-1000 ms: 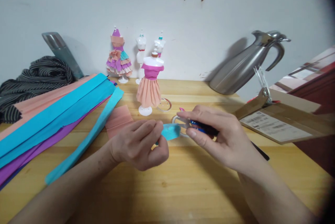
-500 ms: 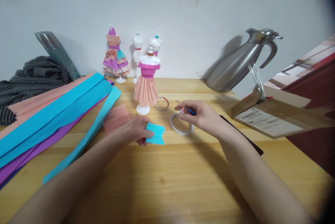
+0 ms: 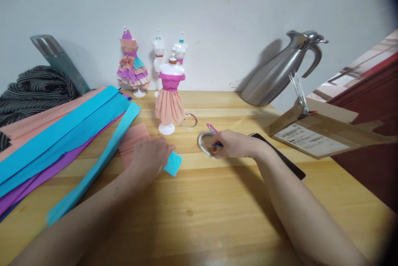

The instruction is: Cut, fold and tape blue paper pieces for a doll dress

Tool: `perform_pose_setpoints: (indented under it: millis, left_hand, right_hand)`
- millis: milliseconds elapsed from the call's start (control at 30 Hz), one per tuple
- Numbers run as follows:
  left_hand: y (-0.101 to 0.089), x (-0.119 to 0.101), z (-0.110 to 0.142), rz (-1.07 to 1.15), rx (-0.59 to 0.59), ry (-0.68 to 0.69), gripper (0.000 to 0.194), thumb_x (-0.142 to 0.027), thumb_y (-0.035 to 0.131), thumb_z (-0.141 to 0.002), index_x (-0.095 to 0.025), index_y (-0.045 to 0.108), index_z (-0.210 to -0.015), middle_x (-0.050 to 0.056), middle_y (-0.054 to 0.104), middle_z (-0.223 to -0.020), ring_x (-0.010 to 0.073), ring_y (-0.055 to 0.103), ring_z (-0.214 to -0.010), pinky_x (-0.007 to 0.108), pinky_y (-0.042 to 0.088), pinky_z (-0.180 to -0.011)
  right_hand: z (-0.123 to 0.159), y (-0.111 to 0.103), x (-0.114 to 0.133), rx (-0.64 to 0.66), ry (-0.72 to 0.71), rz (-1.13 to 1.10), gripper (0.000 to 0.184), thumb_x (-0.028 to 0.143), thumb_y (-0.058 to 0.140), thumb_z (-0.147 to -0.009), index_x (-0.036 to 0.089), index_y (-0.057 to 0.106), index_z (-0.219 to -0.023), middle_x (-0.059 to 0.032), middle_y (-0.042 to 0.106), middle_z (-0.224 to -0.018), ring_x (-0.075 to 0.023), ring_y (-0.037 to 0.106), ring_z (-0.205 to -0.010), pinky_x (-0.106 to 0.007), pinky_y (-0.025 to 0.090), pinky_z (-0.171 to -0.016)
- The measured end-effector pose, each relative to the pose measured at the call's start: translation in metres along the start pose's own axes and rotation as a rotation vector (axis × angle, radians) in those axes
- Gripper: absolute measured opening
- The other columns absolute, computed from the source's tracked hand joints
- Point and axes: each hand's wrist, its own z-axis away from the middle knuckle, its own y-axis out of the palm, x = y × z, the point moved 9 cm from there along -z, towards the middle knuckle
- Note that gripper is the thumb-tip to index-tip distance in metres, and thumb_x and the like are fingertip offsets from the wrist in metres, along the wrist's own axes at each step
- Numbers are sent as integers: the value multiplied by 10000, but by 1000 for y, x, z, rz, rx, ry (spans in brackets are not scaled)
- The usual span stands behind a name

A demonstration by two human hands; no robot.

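Observation:
My left hand [image 3: 151, 154], palm down, has its fingers closed at a small bright-blue crepe paper piece [image 3: 173, 164], which sticks out to the right. Whether the piece rests on the table I cannot tell. Under that hand lies a folded peach crepe paper piece [image 3: 134, 136]. My right hand [image 3: 231, 143] is closed over the right side of a white tape roll [image 3: 203, 150]; a blue bit shows at its fingertips, its kind hidden. Just beyond the roll, a pink pointed thing [image 3: 211, 128] pokes out. Nearby stands a small mannequin [image 3: 169, 100] in a magenta top and peach pleated skirt.
Long crepe paper strips [image 3: 71, 129] cover the left side. Behind stand more mannequins, one in a ruffled dress [image 3: 133, 67]. A second ring-shaped roll [image 3: 190, 121] lies beside the front mannequin. At right are a dark phone-like slab [image 3: 286, 160], a cardboard box [image 3: 323, 133] and a steel jug [image 3: 276, 71].
My left hand has turned palm down and shifted left with the blue piece, now smaller in view. My right hand has lowered onto the tape roll, and the pink pointed thing now shows.

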Motion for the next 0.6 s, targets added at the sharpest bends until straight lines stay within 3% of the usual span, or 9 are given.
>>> perform_pose_setpoints:
  millis: [167,333,467,600]
  left_hand:
    - [1,-29,6,236,63,152,207,-286,507,-864,-166,646,-768,77,687,-681,211,620,-617,267,366,-521]
    - [5,-50,10,532,1,329,116,-147,560,-805,-187,666,-828,34,723,-794,180,648,-731,277,469,-642]
    - [-4,-51,11,596,-152,388,138,-121,577,-812,-179,674,-892,50,727,-873,190,660,-816,302,521,-710]
    - [-18,-57,21,601,-340,532,144,-117,561,-837,-169,650,-937,62,725,-949,192,664,-881,312,539,-762]
  right_hand:
    - [-10,15,1,72,-84,6,132,145,617,-614,179,491,-634,29,498,-626,-118,435,-585,-259,306,-565]
    - [-5,12,4,94,-181,-157,80,205,604,-659,158,540,-650,49,461,-621,-101,410,-593,-248,319,-580]
    - [8,-1,17,62,-190,-322,145,281,606,-698,145,560,-675,57,419,-629,-92,379,-603,-256,326,-610]
    - [19,-5,37,75,-228,-416,185,318,612,-732,138,583,-703,54,422,-631,-84,363,-584,-261,320,-611]
